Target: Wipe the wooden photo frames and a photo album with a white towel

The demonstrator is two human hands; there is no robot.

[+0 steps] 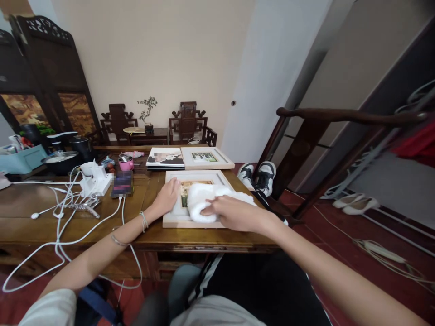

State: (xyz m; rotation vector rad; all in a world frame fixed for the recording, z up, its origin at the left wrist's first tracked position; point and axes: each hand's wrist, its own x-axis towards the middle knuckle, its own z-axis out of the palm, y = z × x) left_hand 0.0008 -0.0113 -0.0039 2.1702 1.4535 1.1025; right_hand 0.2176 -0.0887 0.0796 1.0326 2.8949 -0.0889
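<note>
A light-wood picture frame (172, 221) with a pale mat lies flat on the wooden table, close to its front edge. My left hand (167, 195) holds the frame along its left side, fingers bent over the border. Bunched in my right hand (228, 209) is a fluffy white cloth (200, 199), pressed on the front of the frame. The cloth covers much of the small picture (184, 194), and its loose end trails over the frame's right side.
Behind lie a second frame (220, 156) and a photo album (165, 157). On the left are a phone (122, 184), a pink mug (126, 163), a white power strip (97, 181) and tangled cables. A wooden chair (306, 136) and someone's sneakers (265, 176) are at the right.
</note>
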